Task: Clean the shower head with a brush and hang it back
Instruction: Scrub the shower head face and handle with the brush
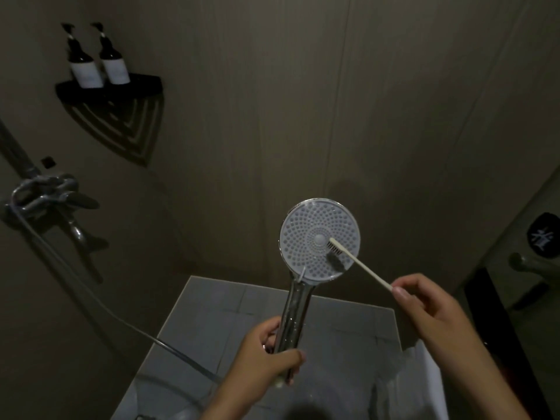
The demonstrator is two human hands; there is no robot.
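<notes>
At the frame's left sits the chrome wall fitting (pixel 45 195); hanging back is, we judge, still ahead. At lower centre our left hand (pixel 266 354) has its grip clenched round the handle of the round, white-faced chrome shower head (pixel 319 239). Its long axis runs nearly upright, face toward us. Scrubbing seems underway: the thin white dark-bristled brush (pixel 336 251) rests on the face, our right hand (pixel 433 310) grip pinching its end.

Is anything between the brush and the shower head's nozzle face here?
Nothing visible does. The brush has its bristles directly on the nozzle face of the shower head, just right of centre. The right hand pinches the brush's handle end; the left hand grips the chrome handle below, clear of the face.
</notes>
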